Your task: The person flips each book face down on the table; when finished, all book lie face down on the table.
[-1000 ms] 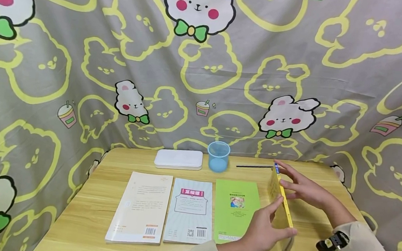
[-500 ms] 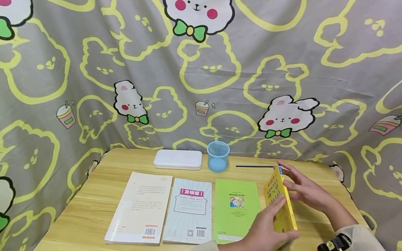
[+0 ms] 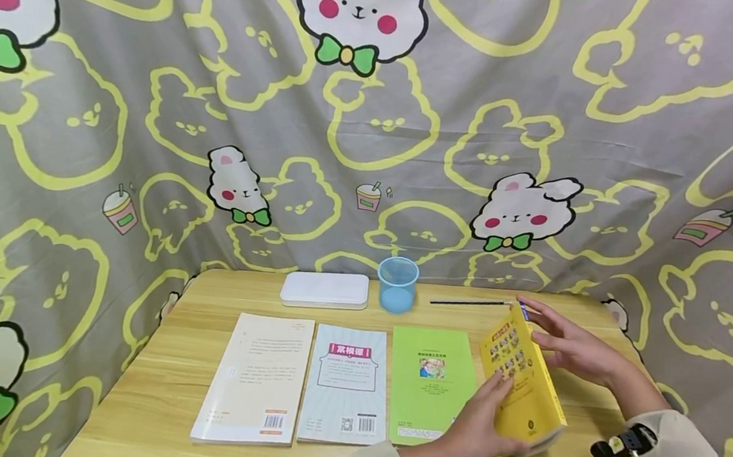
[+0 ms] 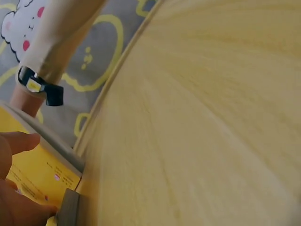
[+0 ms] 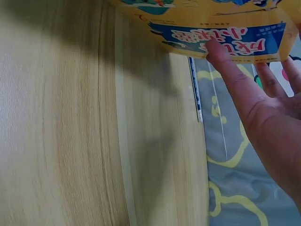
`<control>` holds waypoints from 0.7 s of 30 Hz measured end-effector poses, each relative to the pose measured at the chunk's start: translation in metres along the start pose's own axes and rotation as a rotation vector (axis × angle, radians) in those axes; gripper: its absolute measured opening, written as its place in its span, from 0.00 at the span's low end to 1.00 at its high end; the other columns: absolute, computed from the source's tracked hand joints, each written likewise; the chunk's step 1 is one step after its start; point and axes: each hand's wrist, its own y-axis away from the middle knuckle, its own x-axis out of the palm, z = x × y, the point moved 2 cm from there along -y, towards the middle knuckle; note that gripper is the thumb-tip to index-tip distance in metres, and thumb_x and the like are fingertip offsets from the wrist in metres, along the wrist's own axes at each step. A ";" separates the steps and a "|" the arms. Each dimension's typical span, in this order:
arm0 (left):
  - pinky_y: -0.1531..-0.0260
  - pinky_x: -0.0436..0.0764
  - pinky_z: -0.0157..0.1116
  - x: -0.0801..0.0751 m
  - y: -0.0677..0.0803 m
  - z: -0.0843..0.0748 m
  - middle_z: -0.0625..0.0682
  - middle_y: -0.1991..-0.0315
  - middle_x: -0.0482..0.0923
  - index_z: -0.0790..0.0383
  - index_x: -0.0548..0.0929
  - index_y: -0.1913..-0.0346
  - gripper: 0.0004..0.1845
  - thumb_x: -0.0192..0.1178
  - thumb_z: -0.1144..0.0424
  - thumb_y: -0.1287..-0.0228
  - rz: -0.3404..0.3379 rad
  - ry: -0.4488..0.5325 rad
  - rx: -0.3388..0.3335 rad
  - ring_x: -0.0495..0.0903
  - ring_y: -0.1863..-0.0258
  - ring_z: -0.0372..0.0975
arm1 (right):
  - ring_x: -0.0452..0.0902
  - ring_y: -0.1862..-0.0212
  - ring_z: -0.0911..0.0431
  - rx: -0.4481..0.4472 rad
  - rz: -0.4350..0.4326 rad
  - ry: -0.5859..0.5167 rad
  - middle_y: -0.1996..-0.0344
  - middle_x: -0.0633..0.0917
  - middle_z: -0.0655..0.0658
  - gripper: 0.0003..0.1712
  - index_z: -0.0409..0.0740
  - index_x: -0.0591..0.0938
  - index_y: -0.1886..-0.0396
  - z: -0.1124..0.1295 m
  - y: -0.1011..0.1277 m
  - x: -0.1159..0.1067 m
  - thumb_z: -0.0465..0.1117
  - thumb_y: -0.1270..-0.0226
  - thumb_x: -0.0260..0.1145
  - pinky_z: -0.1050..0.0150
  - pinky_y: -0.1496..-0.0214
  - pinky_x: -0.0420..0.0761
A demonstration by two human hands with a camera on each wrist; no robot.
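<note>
Thick yellow paperback book (image 3: 524, 383), tilted on its lower edge at the right of the pale wooden table (image 3: 193, 344), its glossy cover facing left. Left hand (image 3: 486, 431) grips its near lower corner with curled fingers; right hand (image 3: 571, 347), fingers straight and spread, props the far side. Just left lies a flat green booklet (image 3: 431, 380); behind, a translucent blue plastic cup (image 3: 397, 284), its contents not discernible.

The head view looks forward and down from the near edge of the surface (image 3: 192, 359), taking in all of it and the cloth (image 3: 149, 124) behind. The left wrist view sits very low and close, looking across the surface toward its right edge. The right wrist view is close too, facing the far edge. All three show the yellow book (image 3: 524, 383).
</note>
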 end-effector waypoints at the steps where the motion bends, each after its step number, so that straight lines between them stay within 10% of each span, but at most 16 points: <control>1: 0.27 0.68 0.38 0.001 -0.001 0.001 0.49 0.18 0.53 0.52 0.63 0.20 0.53 0.81 0.57 0.49 0.008 -0.006 -0.007 0.61 0.22 0.44 | 0.74 0.33 0.58 0.009 -0.002 -0.007 0.20 0.49 0.38 0.40 0.58 0.42 0.14 -0.001 0.001 -0.001 0.35 0.15 0.46 0.40 0.39 0.82; 8: 0.27 0.67 0.37 0.007 -0.003 0.003 0.47 0.18 0.52 0.57 0.67 0.22 0.50 0.80 0.52 0.48 0.067 -0.097 -0.024 0.61 0.22 0.43 | 0.75 0.32 0.59 0.042 0.008 -0.052 0.28 0.62 0.59 0.41 0.56 0.41 0.14 -0.004 0.009 -0.013 0.33 0.16 0.46 0.48 0.35 0.81; 21: 0.27 0.65 0.31 0.007 -0.007 -0.001 0.49 0.17 0.47 0.60 0.69 0.24 0.46 0.76 0.47 0.41 0.208 -0.220 -0.032 0.59 0.22 0.41 | 0.69 0.30 0.70 0.052 0.050 -0.060 0.30 0.63 0.67 0.43 0.54 0.40 0.14 -0.013 0.027 -0.034 0.27 0.18 0.46 0.64 0.32 0.77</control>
